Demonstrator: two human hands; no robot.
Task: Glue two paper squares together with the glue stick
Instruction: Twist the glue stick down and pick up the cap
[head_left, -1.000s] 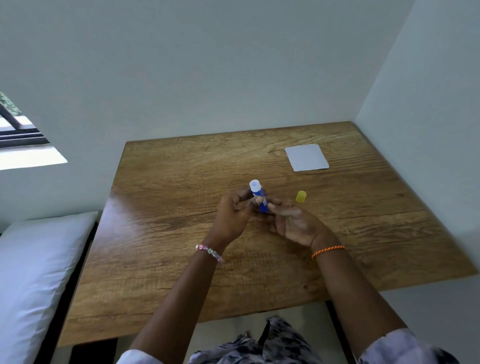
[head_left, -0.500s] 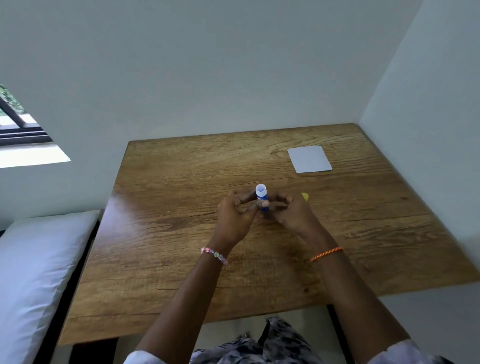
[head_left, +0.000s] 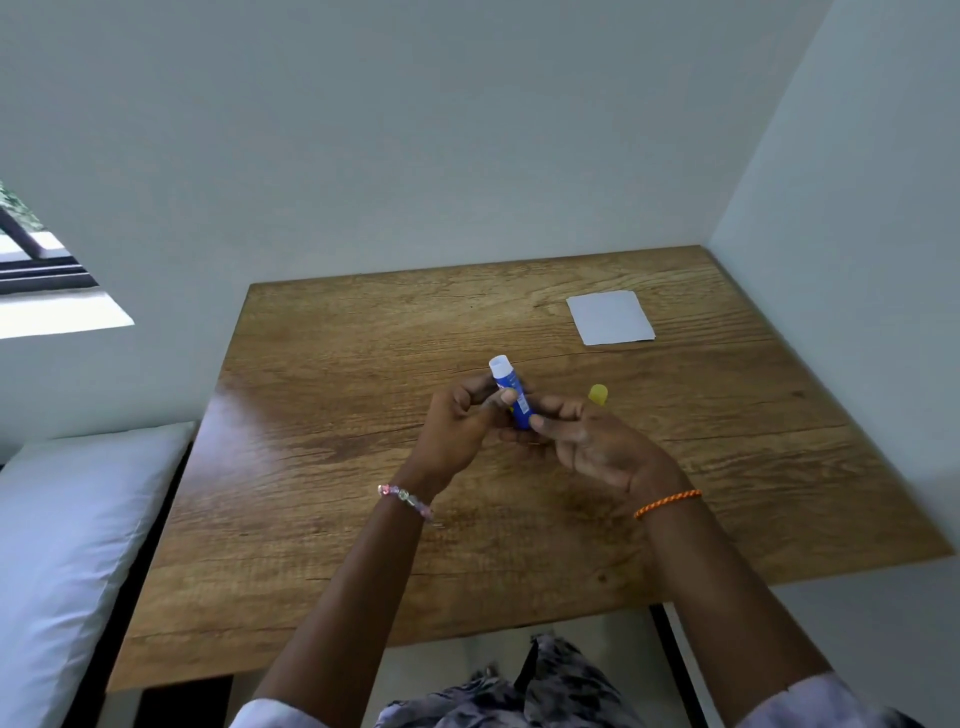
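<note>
A blue glue stick with a white uncapped top points up and away over the middle of the wooden table. My left hand grips its body with thumb and fingers. My right hand pinches its lower end. The yellow cap lies on the table just beyond my right hand. White paper squares lie stacked flat at the far right of the table; how many there are I cannot tell.
Walls close the table in at the back and right. A white cushion lies to the left, below table height. A window is at the far left.
Both hands stayed on the glue stick. It stood more upright with the hands closed around it half a second ago; now it tilts left again and more of its blue body shows.
</note>
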